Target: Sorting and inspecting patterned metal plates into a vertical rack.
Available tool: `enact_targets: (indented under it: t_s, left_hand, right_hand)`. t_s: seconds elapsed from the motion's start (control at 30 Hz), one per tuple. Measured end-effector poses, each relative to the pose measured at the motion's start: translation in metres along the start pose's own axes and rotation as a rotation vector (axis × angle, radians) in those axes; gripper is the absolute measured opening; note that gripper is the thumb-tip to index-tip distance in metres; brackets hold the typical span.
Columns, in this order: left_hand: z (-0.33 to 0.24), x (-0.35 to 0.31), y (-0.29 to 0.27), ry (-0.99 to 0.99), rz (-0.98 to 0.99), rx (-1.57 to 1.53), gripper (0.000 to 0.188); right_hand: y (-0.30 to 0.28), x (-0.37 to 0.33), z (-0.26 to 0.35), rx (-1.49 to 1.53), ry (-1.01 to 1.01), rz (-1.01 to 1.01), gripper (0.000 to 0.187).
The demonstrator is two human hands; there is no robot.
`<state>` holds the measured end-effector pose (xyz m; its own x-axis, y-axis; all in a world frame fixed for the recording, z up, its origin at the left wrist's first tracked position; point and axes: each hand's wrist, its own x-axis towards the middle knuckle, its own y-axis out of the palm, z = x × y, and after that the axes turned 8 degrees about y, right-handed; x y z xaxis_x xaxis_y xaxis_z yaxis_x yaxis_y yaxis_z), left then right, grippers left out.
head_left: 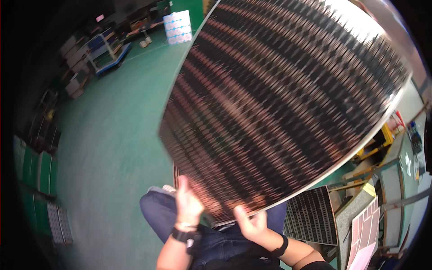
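A large, thin, shiny dark panel (279, 99) with rows of small repeated marks and a pale edge fills the upper middle and right, tilted up in front of me. My left hand (189, 204) grips its lower left edge, with the thumb up along the panel's face. At the bottom edge, my right hand (253, 224) is closed on the panel with its thumb on the near side. Fingers of both hands are partly hidden behind it. Dark bands circle both wrists. Beneath the panel are my legs in dark blue trousers (159, 213).
A similar dark patterned panel (310, 215) stands at lower right, beside pink sheets (363, 229) on a grey surface. Benches with a yellow object (381, 140) line the right. Green crates (42, 173) stand left; a blue trolley (112, 63) and white-and-blue box (177, 28) are farther off.
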<state>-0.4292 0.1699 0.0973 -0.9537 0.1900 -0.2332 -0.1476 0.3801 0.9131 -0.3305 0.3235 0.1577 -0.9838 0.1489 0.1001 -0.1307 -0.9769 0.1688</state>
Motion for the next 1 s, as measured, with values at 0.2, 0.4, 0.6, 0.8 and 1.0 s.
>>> enact_targets:
  t_s: [0.2, 0.4, 0.6, 0.8, 1.0]
  left_hand:
    - [0.038, 0.037, -0.035, -0.273, 0.175, 0.613, 0.035]
    - [0.033, 0.045, -0.122, -0.236, -0.057, 1.062, 0.025]
    - [0.033, 0.054, -0.163, -0.166, -0.134, 1.158, 0.021]
    - [0.042, 0.074, -0.181, 0.098, -0.021, 1.384, 0.018]
    - [0.049, 0.114, -0.148, 0.411, 0.053, 1.748, 0.013]
  right_hand:
    - [-0.024, 0.055, -0.003, -0.394, -0.195, -0.386, 0.028]
    - [-0.044, 0.088, -0.049, -0.537, -0.066, -0.346, 0.023]
    - [-0.034, 0.118, -0.116, -0.601, 0.094, -0.266, 0.043]
    - [-0.032, 0.145, -0.158, -0.541, 0.063, -0.202, 0.050]
    - [-0.037, 0.177, -0.152, -0.570, 0.239, -0.165, 0.047]
